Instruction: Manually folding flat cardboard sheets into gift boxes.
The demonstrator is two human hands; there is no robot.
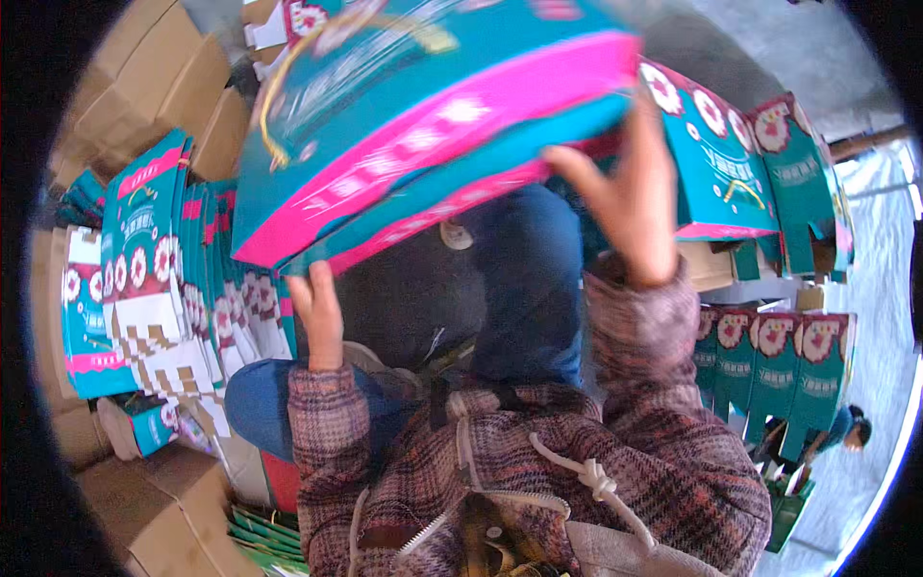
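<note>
A large teal gift box [385, 106] with pink bands and a yellow rope handle is held up in front of me, tilted and smeared by motion. At its lower left corner, my left hand [320, 313] grips the edge with the fingertips. My right hand [635, 197] clasps the right end, thumb spread along the near edge and the other fingers partly hidden and blurred. Beneath the box are my knees in blue trousers [534, 288].
Stacked flat teal cartons [144, 236] lean at the left beside brown cardboard boxes [159, 91]. Folded teal boxes [716, 163] stand to the right, with a row of more cartons [779, 356] lower down. Another person [846, 433] shows at the far right.
</note>
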